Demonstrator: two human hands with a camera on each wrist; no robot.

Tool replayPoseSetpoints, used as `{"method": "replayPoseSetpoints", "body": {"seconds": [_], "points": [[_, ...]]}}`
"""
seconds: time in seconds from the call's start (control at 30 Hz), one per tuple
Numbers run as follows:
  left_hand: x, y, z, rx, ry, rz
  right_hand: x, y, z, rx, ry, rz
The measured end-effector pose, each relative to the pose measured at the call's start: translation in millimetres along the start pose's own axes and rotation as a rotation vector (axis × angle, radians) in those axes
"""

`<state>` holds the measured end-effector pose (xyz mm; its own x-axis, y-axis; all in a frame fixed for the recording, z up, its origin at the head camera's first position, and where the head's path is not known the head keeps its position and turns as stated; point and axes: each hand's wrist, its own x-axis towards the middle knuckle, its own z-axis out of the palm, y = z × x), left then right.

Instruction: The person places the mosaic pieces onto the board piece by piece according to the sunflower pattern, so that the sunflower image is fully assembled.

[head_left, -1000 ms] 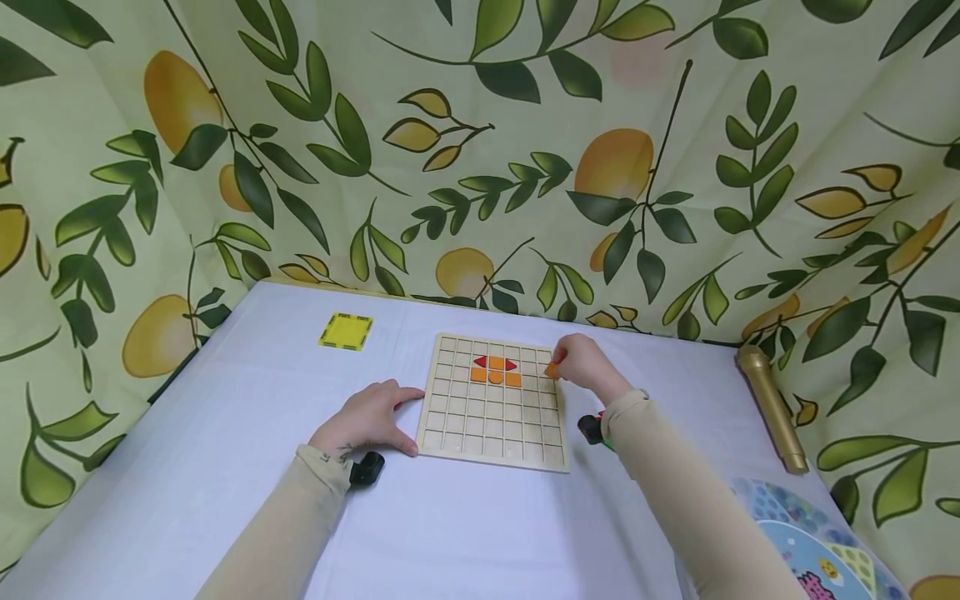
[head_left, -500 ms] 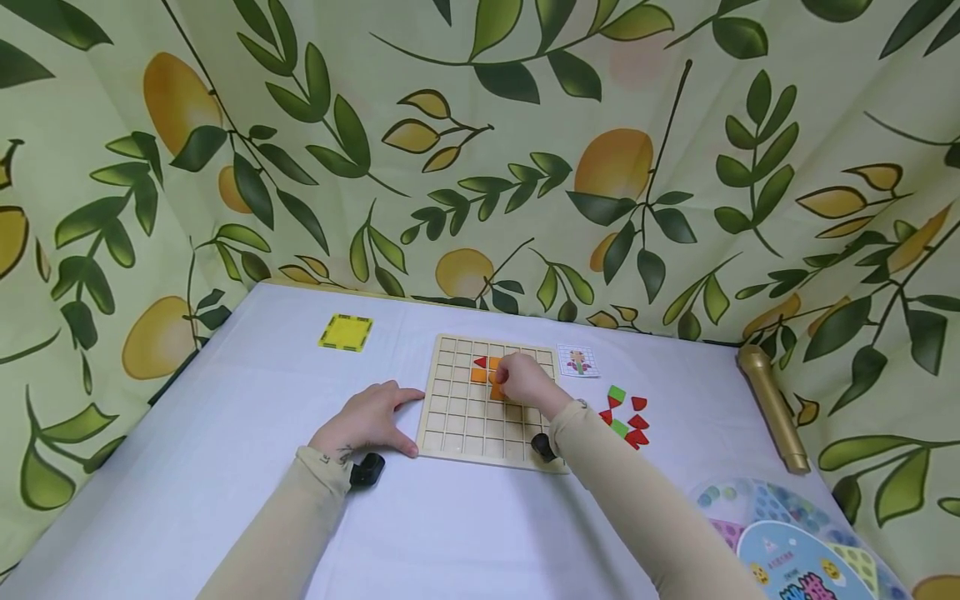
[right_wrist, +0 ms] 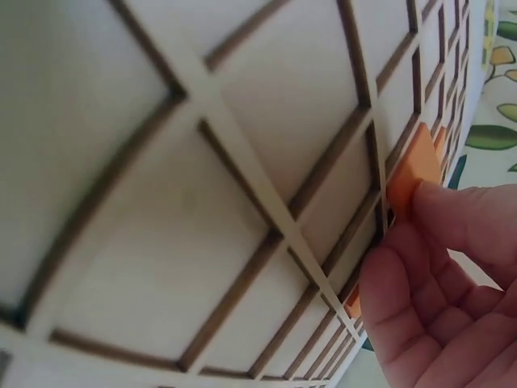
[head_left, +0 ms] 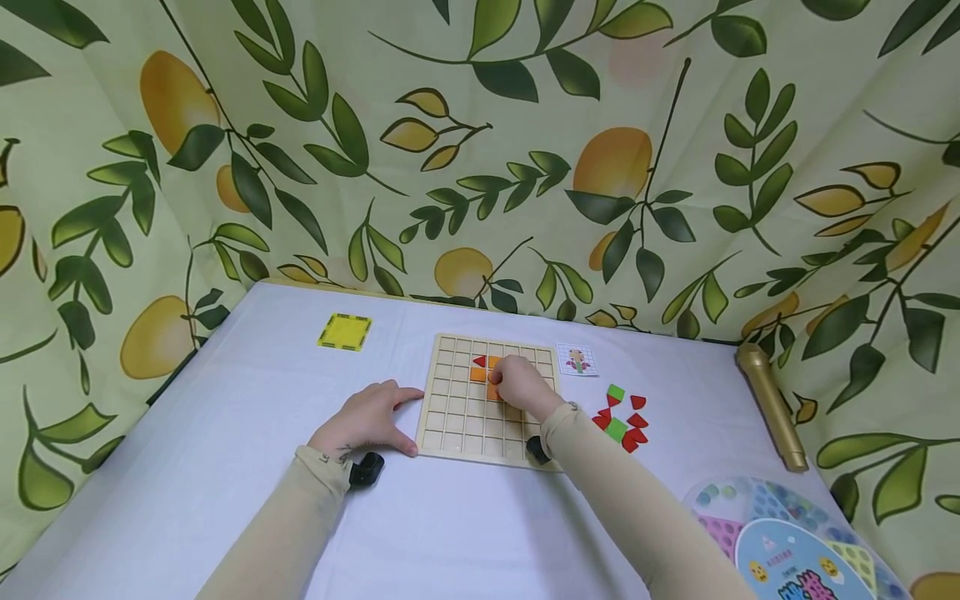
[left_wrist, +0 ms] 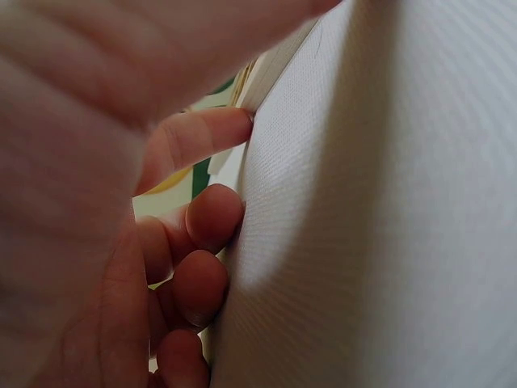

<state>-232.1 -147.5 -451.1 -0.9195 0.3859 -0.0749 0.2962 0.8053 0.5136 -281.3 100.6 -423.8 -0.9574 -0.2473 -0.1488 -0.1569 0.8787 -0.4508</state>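
Note:
A wooden grid board (head_left: 457,425) lies on the white cloth. My left hand (head_left: 367,417) rests at its left side, with thumb and index finger stretched against the edge; in the left wrist view its other fingertips (left_wrist: 202,287) touch the cloth. My right hand (head_left: 525,385) is over the upper middle of the board. Between its thumb and index finger it pinches an orange square tile (right_wrist: 416,170), low at the grid. A red triangle tile (head_left: 480,362) and an orange square (head_left: 477,375) show left of this hand, which hides other tiles.
Right of the board lie a small printed pattern card (head_left: 577,360) and several loose red and green tiles (head_left: 616,429). A yellow square frame (head_left: 345,332) is at the back left. A gold cylinder (head_left: 771,408) and a round-labelled clear package (head_left: 802,550) are on the right.
My right hand has moved left from the board's right edge to its middle with the orange tile, uncovering the card and loose tiles. My left hand has stayed put.

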Motion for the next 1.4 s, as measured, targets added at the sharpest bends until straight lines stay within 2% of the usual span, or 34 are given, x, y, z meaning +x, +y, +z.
{"method": "replayPoseSetpoints", "body": {"seconds": [0.2,0.37,0.57,0.73,0.83,1.0,1.4], "points": [[-0.7,0.1,0.3,0.0,-0.004,-0.012,-5.7,-2,2,-0.076,0.017,-0.001],[-0.2,-0.4,1.0,0.001,-0.005,-0.02,-10.6,10,-20,-0.061,0.055,0.038],[0.6,0.2,-0.3,0.004,-0.012,-0.027,-19.2,55,-63,-0.117,0.054,0.15],[1.0,-1.0,-0.4,0.001,-0.016,-0.031,-32.1,95,-83,-0.158,0.005,0.253],[1.4,-1.6,0.0,0.004,-0.014,-0.03,-38.7,112,-85,-0.136,-0.045,0.316],[1.8,-2.3,0.4,0.005,-0.011,-0.023,-45.1,127,-83,-0.107,-0.123,0.345],[1.6,-1.9,0.6,0.012,-0.012,-0.021,-44.4,140,-75,-0.127,-0.141,0.322]]}}
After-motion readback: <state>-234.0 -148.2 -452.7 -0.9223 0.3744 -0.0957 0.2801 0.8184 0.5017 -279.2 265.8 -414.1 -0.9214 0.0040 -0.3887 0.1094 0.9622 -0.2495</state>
